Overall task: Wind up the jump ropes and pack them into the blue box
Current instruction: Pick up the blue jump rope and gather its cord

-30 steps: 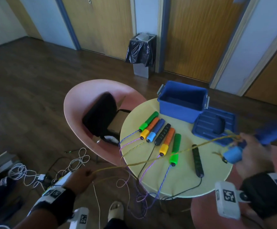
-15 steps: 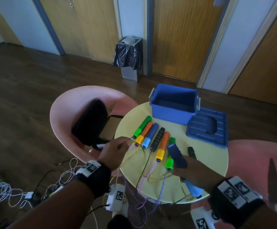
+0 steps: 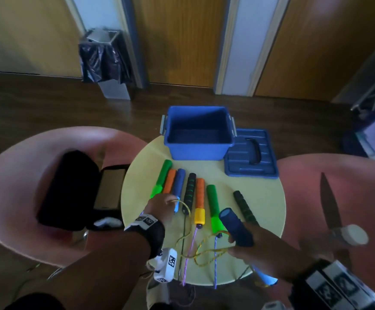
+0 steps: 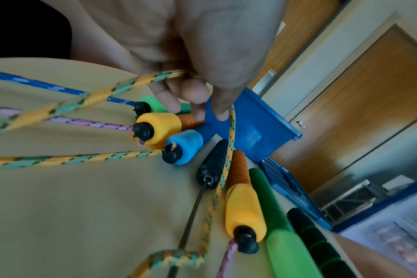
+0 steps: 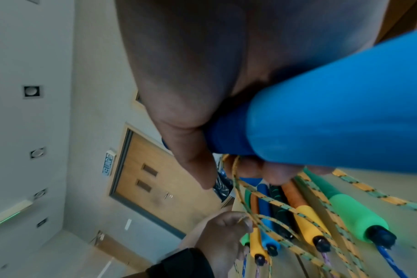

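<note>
Since half a second ago our left hand [image 3: 162, 205] has slid right along the yellow rope [image 3: 206, 250], fingers [image 4: 195, 90] pinching it above the table [image 3: 260, 204]; our right hand [image 3: 258, 245] grips its blue handle [image 3: 234, 225]. Only the left wrist view shows the rope's yellow-green braid.

Round yellow table [image 3: 267, 198]; two pink chairs, left [image 3: 25, 175] bearing black case [image 3: 70, 186]; bin, black liner [image 3: 103, 61].
</note>
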Action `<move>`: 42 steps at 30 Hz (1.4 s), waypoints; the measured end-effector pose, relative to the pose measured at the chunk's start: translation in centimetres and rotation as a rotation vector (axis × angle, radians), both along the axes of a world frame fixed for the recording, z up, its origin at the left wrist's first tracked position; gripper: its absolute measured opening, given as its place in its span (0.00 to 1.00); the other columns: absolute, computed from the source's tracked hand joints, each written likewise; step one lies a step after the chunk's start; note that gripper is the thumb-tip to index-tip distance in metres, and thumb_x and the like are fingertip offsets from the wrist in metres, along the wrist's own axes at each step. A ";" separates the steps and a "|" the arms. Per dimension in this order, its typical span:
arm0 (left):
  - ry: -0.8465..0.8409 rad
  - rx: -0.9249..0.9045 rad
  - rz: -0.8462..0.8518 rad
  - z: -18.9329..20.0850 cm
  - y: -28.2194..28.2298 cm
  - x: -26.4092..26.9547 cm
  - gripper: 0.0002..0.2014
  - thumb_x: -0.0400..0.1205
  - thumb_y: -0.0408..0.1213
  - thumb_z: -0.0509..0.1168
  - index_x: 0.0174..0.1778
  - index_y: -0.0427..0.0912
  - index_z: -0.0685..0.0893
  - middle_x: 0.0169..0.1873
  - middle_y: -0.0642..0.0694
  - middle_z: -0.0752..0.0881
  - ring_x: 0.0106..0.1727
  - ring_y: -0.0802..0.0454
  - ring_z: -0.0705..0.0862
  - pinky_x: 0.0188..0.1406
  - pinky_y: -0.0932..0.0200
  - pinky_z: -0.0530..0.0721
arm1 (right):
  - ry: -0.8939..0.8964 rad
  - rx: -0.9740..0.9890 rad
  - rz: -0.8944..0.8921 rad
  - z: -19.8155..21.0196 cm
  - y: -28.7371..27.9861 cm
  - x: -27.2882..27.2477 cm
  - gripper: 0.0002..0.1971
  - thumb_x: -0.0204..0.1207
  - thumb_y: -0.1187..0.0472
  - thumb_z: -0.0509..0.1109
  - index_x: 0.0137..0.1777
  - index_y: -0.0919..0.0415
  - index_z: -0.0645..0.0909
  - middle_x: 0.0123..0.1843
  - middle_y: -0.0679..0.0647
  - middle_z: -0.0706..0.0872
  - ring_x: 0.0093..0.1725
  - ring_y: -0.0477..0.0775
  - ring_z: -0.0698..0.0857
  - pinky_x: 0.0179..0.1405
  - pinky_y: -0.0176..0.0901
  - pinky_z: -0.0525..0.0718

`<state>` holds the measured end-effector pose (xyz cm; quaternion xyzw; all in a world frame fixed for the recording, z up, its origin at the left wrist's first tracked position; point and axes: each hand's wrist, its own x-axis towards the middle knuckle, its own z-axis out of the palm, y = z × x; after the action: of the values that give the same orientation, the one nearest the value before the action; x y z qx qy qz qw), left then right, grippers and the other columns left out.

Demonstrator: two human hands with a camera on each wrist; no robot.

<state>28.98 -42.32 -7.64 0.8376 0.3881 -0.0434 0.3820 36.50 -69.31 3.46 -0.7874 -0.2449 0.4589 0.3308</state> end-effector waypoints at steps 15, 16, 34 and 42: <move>0.342 0.269 -0.368 -3.3 -0.7 3.7 0.24 0.82 0.41 0.64 0.74 0.59 0.67 0.64 0.39 0.80 0.58 0.37 0.86 0.51 0.46 0.87 | -0.009 -0.010 -0.108 -0.4 -1.8 0.9 0.10 0.72 0.55 0.78 0.49 0.52 0.81 0.32 0.47 0.79 0.32 0.46 0.78 0.37 0.42 0.75; 0.330 0.250 -0.353 -3.2 -0.9 3.6 0.25 0.81 0.41 0.65 0.72 0.60 0.67 0.63 0.40 0.81 0.57 0.38 0.87 0.50 0.48 0.87 | -0.004 -0.003 -0.097 -0.2 -1.8 1.1 0.11 0.71 0.55 0.77 0.49 0.53 0.81 0.30 0.47 0.78 0.32 0.47 0.78 0.36 0.42 0.74; -0.465 -0.670 0.686 5.2 -6.4 -8.5 0.15 0.81 0.41 0.55 0.53 0.33 0.80 0.29 0.39 0.82 0.18 0.54 0.76 0.16 0.69 0.71 | -0.153 0.070 0.175 3.0 -3.6 2.7 0.14 0.76 0.58 0.75 0.54 0.65 0.78 0.40 0.55 0.79 0.37 0.53 0.78 0.43 0.47 0.77; -0.911 -0.977 0.523 11.7 -11.3 -13.0 0.27 0.59 0.26 0.60 0.57 0.37 0.78 0.39 0.40 0.82 0.30 0.43 0.84 0.30 0.51 0.87 | -0.211 0.039 0.353 4.5 -4.1 0.9 0.09 0.75 0.52 0.76 0.49 0.47 0.78 0.41 0.49 0.82 0.38 0.50 0.81 0.44 0.46 0.79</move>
<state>15.96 -53.57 4.07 0.3855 0.3141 0.2349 0.8352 37.40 -73.38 7.95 -0.7693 -0.4214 0.4199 0.2330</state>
